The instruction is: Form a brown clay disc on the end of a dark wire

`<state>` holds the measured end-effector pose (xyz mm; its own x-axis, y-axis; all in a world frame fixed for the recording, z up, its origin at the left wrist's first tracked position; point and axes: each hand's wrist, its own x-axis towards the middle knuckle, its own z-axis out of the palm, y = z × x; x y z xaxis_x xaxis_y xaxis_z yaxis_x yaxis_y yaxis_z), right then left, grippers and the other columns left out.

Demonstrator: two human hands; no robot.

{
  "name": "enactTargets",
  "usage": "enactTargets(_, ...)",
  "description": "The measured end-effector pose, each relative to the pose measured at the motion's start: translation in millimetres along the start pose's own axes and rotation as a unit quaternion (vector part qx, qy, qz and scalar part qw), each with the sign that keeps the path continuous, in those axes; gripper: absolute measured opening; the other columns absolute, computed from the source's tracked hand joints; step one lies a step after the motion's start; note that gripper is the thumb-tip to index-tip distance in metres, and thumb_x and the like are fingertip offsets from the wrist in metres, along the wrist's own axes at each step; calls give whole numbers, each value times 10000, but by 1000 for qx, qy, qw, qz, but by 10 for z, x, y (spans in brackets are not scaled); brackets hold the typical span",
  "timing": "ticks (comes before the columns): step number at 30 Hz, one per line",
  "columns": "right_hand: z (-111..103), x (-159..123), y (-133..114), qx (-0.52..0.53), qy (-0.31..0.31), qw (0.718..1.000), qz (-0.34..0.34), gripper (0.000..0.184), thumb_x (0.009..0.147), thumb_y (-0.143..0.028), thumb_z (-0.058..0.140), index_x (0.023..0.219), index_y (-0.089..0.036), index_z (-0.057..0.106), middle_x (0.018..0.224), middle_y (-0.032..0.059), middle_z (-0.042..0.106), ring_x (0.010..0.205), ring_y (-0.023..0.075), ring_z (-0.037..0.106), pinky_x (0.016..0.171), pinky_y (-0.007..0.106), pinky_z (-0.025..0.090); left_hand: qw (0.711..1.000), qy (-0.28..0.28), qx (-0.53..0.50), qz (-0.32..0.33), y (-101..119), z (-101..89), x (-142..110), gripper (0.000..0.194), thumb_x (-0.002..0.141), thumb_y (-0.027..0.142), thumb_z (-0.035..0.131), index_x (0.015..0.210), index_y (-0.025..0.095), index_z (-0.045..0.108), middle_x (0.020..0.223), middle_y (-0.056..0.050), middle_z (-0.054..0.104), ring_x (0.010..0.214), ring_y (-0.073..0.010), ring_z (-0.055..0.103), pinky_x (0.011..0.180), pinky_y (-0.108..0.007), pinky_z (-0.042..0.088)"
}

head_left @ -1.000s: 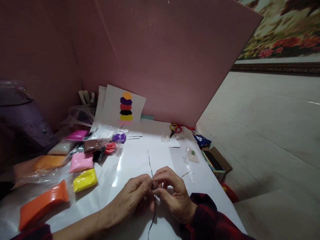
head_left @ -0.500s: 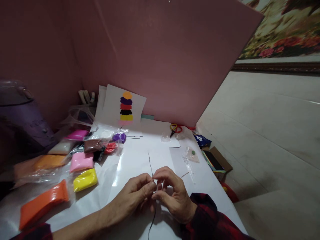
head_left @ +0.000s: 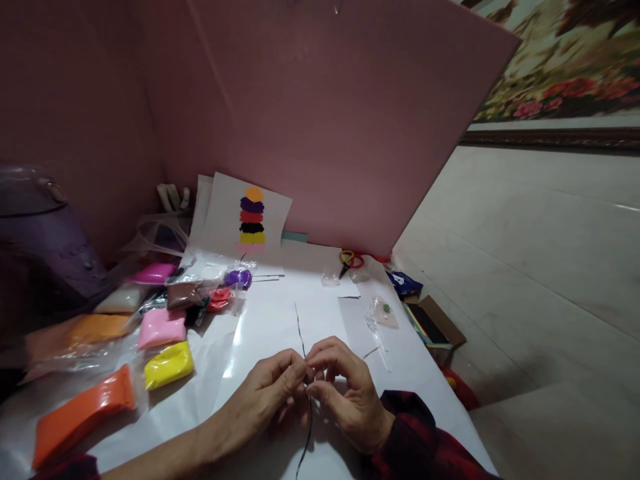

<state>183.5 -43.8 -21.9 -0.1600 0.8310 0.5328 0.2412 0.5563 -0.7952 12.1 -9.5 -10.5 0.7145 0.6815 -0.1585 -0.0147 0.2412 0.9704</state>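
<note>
A thin dark wire [head_left: 299, 327] runs lengthwise between my hands, with one end sticking up past the fingertips and the other trailing down toward the table's near edge. My left hand [head_left: 280, 387] pinches it from the left between thumb and fingers. From the right, my right hand [head_left: 345, 387] closes thumb and fingertips on the same stretch, touching the left fingertips. The spot where they meet is mostly covered by the fingers. White paper [head_left: 270, 327] lies under both hands.
Left are packets of coloured clay, including orange [head_left: 83, 417], yellow [head_left: 169, 365] and pink [head_left: 161, 328]. Scissors [head_left: 350, 261] lie at the back. A sheet with coloured blobs [head_left: 275, 213] leans on the pink wall. Clear plastic tools [head_left: 377, 337] rest on the right.
The hands keep almost the same pinch on the wire, with the fingertips shifted slightly. The whole view has moved a little.
</note>
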Motion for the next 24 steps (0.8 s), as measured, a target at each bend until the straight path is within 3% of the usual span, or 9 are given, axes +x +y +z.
enactTargets(4, 4, -9, 3, 7, -1, 1000, 11, 202, 804, -187, 655, 1000, -210, 609, 915, 46, 577, 661, 126, 530, 551, 252, 440, 1000, -4, -19, 3, -15, -5, 9, 423, 873, 591, 492, 763, 183, 475, 555, 14, 573, 461, -81, 400, 447, -214, 264)
enactTargets(7, 3, -11, 4, 2, -3, 1000, -2, 158, 830, -167, 610, 981, -213, 618, 928, 52, 584, 668, 127, 532, 545, 248, 435, 1000, -3, 3, 10, -6, -10, 9, 452, 904, 596, 420, 746, 177, 484, 568, -1, 586, 479, -89, 429, 463, -220, 286)
enactTargets(12, -4, -1, 10, 0, -4, 1000, 5, 155, 826, -195, 634, 978, -214, 609, 918, 47, 581, 671, 129, 528, 556, 253, 437, 1000, -8, -8, -3, -8, -12, 7, 416, 871, 589, 497, 777, 185, 479, 568, 10, 592, 448, -81, 404, 435, -211, 271)
enactTargets(16, -2, -6, 14, -8, -5, 1000, 1, 151, 839, -178, 613, 985, -213, 615, 926, 50, 581, 678, 128, 530, 554, 250, 437, 1000, -7, 8, 5, -29, -13, 3, 471, 899, 617, 404, 745, 179, 484, 558, -4, 592, 452, -85, 419, 444, -216, 276)
enactTargets(21, -3, -14, 6, -7, -2, 1000, 1, 143, 830, -188, 626, 972, -207, 619, 918, 53, 585, 672, 130, 529, 550, 254, 442, 1000, -2, -13, 2, -34, -12, 7, 432, 874, 608, 473, 785, 184, 486, 571, 3, 596, 457, -88, 418, 448, -219, 270)
enactTargets(24, -3, -12, 5, -5, -8, 1000, 5, 184, 826, -199, 636, 1010, -206, 625, 929, 59, 579, 664, 128, 529, 538, 251, 442, 1000, -8, -4, 12, -41, -13, 5, 458, 896, 607, 425, 751, 177, 493, 551, 1, 581, 456, -86, 409, 448, -221, 265)
